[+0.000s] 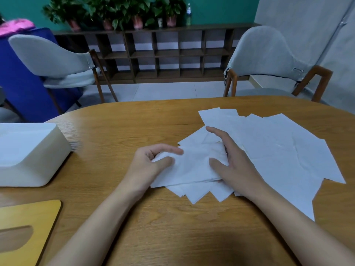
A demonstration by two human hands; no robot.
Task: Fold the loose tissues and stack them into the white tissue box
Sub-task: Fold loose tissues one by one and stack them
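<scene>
while the left grip (151, 162) pinches the corner of a soft creased tissue (194, 167), the right grip (238, 166) lies released, flat on it, atop thin overlapping loose tissues (284, 150) on the wood-grain worktop (163, 227); the rounded white tissue box (32, 150) sits well left.

Clock read from table (119, 127) middle. 10 to 12 o'clock: bare wood, open lane to white tissue box (32, 150), which stands at 9. 8 o'clock corner filled by wooden lid (28, 217). 1 to 4 covered by loose tissues (278, 150). 6 o'clock edge bare. Beyond far edge: grey chair (50, 54) at 11, second chair (265, 50) at 1.
</scene>
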